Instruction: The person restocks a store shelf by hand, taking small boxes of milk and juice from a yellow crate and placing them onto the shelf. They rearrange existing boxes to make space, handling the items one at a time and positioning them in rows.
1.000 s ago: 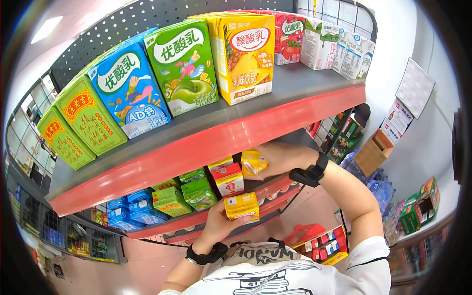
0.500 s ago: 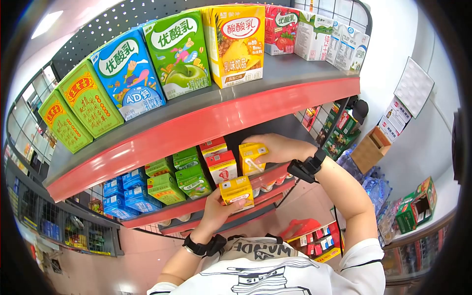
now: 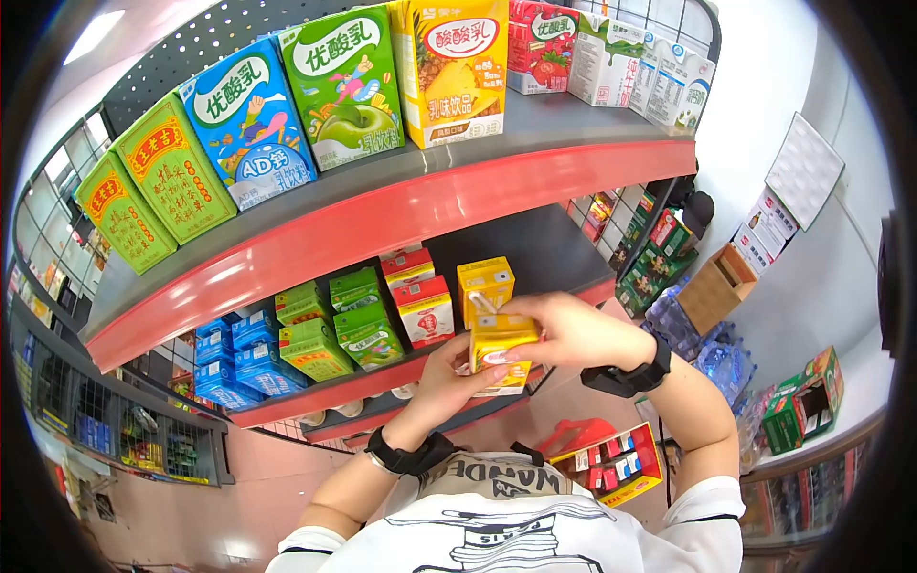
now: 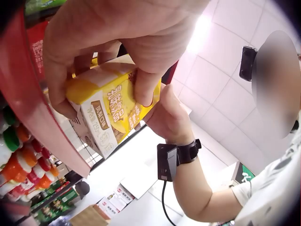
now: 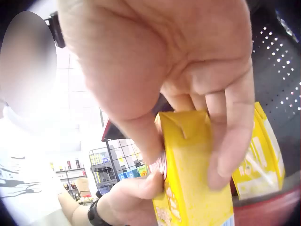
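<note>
Both hands meet at one yellow milk-drink carton (image 3: 503, 342) in front of the lower shelf. My left hand (image 3: 444, 382) grips its lower part, thumb across the printed face in the left wrist view. From above, my right hand (image 3: 573, 329) holds the same carton's upper part, thumb on one side and fingers on the other in the right wrist view. Just behind it, a second yellow carton (image 3: 485, 277) stands on the lower shelf, its straw (image 5: 261, 168) visible on its side. To its left stand red-and-white cartons (image 3: 423, 310).
Green cartons (image 3: 368, 336) and blue cartons (image 3: 269, 368) fill the lower shelf's left part. Overhead juts the upper shelf's red edge (image 3: 401, 224), with large drink cartons (image 3: 349, 86) along it. A yellow box (image 3: 626, 468) of small packs sits low on the right.
The right hand has left the yellow carton on the shelf and come over to the one in the left hand, now gripping its top. The left hand has moved right and slightly up.
</note>
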Demonstrator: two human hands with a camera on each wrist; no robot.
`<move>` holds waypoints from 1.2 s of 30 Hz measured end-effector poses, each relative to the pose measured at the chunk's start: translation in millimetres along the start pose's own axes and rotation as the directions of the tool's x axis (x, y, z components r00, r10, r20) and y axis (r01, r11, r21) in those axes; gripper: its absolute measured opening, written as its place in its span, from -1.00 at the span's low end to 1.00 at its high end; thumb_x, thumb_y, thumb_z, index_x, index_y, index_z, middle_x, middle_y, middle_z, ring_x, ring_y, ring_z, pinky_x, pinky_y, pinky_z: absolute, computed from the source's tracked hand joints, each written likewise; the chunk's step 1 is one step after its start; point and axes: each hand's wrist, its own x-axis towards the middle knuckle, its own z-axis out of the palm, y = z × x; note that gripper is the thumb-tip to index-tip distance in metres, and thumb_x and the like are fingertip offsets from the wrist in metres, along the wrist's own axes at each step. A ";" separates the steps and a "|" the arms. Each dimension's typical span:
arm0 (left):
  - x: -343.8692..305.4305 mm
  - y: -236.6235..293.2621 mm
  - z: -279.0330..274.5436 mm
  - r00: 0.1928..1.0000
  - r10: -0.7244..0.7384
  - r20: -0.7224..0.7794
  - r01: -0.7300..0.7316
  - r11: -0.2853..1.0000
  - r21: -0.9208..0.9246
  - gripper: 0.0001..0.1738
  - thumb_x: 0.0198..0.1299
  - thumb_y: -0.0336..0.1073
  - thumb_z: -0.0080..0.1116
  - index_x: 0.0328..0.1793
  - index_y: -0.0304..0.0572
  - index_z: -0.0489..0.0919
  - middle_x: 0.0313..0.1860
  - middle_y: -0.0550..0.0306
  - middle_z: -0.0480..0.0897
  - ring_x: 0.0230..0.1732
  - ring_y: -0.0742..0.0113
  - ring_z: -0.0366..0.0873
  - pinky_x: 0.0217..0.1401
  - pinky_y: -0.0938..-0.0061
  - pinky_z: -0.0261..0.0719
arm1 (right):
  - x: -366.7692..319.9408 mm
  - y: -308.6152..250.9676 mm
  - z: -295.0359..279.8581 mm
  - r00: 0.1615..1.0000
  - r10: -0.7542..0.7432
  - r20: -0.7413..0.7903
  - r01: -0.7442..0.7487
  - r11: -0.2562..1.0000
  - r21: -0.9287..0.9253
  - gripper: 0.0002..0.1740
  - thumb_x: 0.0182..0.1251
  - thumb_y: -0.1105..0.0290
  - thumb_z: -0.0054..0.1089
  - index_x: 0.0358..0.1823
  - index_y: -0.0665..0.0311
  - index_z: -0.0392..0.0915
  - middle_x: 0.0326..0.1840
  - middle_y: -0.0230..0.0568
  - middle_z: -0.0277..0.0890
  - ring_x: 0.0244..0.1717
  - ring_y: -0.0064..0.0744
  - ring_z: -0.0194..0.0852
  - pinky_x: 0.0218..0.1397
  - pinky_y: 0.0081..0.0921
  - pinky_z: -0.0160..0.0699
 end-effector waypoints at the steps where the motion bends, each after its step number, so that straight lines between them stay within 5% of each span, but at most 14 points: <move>1: -0.2 -0.4 1.4 1.000 -0.002 0.004 0.002 1.000 0.000 -0.43 0.06 -0.31 0.36 0.20 -0.28 0.44 0.08 0.11 0.55 0.08 0.40 0.48 0.20 0.45 0.42 | -3.0 -0.9 -5.6 0.994 0.102 0.023 -0.105 0.985 0.140 -0.43 0.10 0.20 0.33 0.01 0.52 0.44 -0.16 0.16 0.54 -0.12 -0.04 0.56 -0.05 -0.36 0.49; 3: -1.1 0.0 4.6 0.992 0.121 -0.031 -0.122 0.992 -0.031 -0.43 0.08 -0.30 0.34 0.21 -0.26 0.43 0.12 0.09 0.52 0.10 0.38 0.47 0.22 0.43 0.39 | -10.3 11.7 -14.2 0.988 0.156 0.010 -0.156 0.974 0.166 -0.46 0.07 0.19 0.36 -0.06 0.49 0.49 -0.27 0.03 0.57 -0.24 -0.23 0.58 -0.15 -0.42 0.48; 5: -6.4 4.2 0.2 0.998 0.065 -0.012 -0.064 0.998 0.007 -0.46 0.10 -0.35 0.30 0.22 -0.27 0.41 0.11 0.08 0.52 0.11 0.36 0.47 0.24 0.41 0.38 | -18.1 5.6 -33.3 0.951 0.303 0.062 -0.308 0.944 0.119 -0.54 0.11 0.31 0.37 -0.05 0.48 0.47 -0.26 -0.22 0.55 -0.24 -0.61 0.42 -0.14 -0.59 0.44; 6: -9.9 5.9 -5.3 1.000 0.008 -0.001 -0.007 0.999 0.051 -0.49 0.13 -0.39 0.25 0.23 -0.27 0.40 0.10 0.08 0.53 0.13 0.34 0.47 0.27 0.39 0.36 | -22.0 8.3 -41.5 0.946 0.324 0.035 -0.325 0.944 0.060 -0.55 0.10 0.32 0.38 -0.08 0.48 0.48 -0.31 -0.24 0.54 -0.24 -0.62 0.41 -0.15 -0.60 0.42; 9: -18.6 -15.4 -30.1 0.991 -0.080 0.106 0.070 0.993 0.091 -0.56 0.17 -0.39 0.21 0.19 -0.27 0.43 0.08 0.10 0.54 0.10 0.36 0.49 0.21 0.42 0.41 | -27.9 10.0 -67.0 0.904 0.421 -0.077 -0.427 0.899 -0.100 -0.49 0.02 0.32 0.44 -0.07 0.49 0.48 -0.31 -0.24 0.54 -0.33 -0.60 0.42 -0.23 -0.58 0.43; 13: -37.3 -21.6 -42.5 0.973 -0.231 0.018 0.226 0.963 0.147 -0.63 0.19 -0.39 0.20 0.13 -0.30 0.48 0.10 0.08 0.53 0.08 0.36 0.50 0.12 0.51 0.47 | -16.7 39.2 -76.7 0.856 0.418 -0.306 -0.463 0.882 -0.091 -0.48 0.01 0.39 0.42 -0.01 0.49 0.45 -0.23 -0.22 0.56 -0.23 -0.55 0.51 -0.14 -0.58 0.51; 15: -41.5 -38.0 -49.1 0.977 -0.213 0.016 0.212 0.976 0.049 -0.65 0.20 -0.38 0.19 0.11 -0.29 0.50 0.07 0.10 0.55 0.04 0.38 0.52 0.10 0.52 0.48 | 0.5 70.1 -72.6 0.873 0.246 -0.420 -0.288 0.957 -0.040 -0.51 0.06 0.48 0.36 0.03 0.50 0.43 -0.11 -0.16 0.56 -0.13 -0.50 0.53 -0.06 -0.55 0.53; 16: -44.1 -39.3 -49.3 0.978 -0.209 0.014 0.208 0.977 0.051 -0.65 0.20 -0.38 0.19 0.11 -0.29 0.50 0.07 0.10 0.55 0.04 0.38 0.52 0.10 0.52 0.48 | 11.5 97.9 -68.6 0.878 0.181 -0.443 -0.240 0.967 -0.081 -0.41 0.02 0.24 0.40 0.08 0.34 0.45 -0.06 0.01 0.56 -0.06 -0.19 0.56 -0.01 -0.41 0.50; 17: -46.1 -39.9 -49.6 0.977 -0.212 0.014 0.211 0.976 0.061 -0.66 0.21 -0.38 0.18 0.10 -0.29 0.50 0.05 0.10 0.56 0.03 0.38 0.53 0.09 0.52 0.49 | 24.4 107.6 -66.1 0.878 0.174 -0.445 -0.234 0.969 -0.083 -0.41 0.02 0.24 0.40 0.08 0.34 0.45 -0.06 0.01 0.56 -0.06 -0.19 0.56 -0.01 -0.41 0.50; 20: -51.5 -39.4 -52.4 0.977 -0.212 0.003 0.211 0.973 0.095 -0.67 0.22 -0.37 0.17 0.10 -0.28 0.50 0.03 0.11 0.57 0.02 0.39 0.54 0.09 0.52 0.49 | 66.4 98.2 -54.2 0.900 0.037 -0.434 -0.125 0.977 -0.175 -0.40 0.00 0.28 0.42 0.09 0.32 0.45 0.00 0.00 0.53 0.05 -0.17 0.50 0.11 -0.35 0.41; 25: -60.9 -34.4 -58.0 0.971 -0.236 -0.046 0.240 0.967 0.089 -0.67 0.22 -0.36 0.17 0.10 -0.29 0.50 0.04 0.11 0.57 0.02 0.40 0.53 0.10 0.53 0.49 | 110.1 74.5 -35.8 0.977 0.182 -0.112 -0.179 0.983 0.042 -0.33 -0.06 0.26 0.48 0.12 0.30 0.43 0.09 -0.11 0.51 0.17 -0.22 0.41 0.21 -0.39 0.30; 34: -72.1 -40.9 -70.8 0.978 -0.190 -0.084 0.194 0.980 0.046 -0.67 0.23 -0.39 0.15 0.11 -0.30 0.49 0.05 0.11 0.57 0.04 0.43 0.51 0.11 0.56 0.48 | 119.9 79.8 -27.6 0.976 0.217 0.004 -0.208 0.942 -0.263 -0.22 -0.05 0.22 0.48 0.20 0.34 0.33 0.15 -0.07 0.46 0.22 -0.19 0.34 0.26 -0.36 0.29; 36: -72.0 -42.3 -71.5 0.978 -0.193 -0.084 0.197 0.980 0.042 -0.68 0.23 -0.39 0.14 0.11 -0.30 0.49 0.05 0.11 0.56 0.04 0.43 0.51 0.11 0.56 0.48 | 112.7 76.7 -32.2 0.976 0.219 -0.001 -0.219 0.975 -0.036 -0.28 -0.03 0.21 0.46 0.16 0.35 0.37 0.09 -0.09 0.48 0.15 -0.19 0.40 0.20 -0.37 0.35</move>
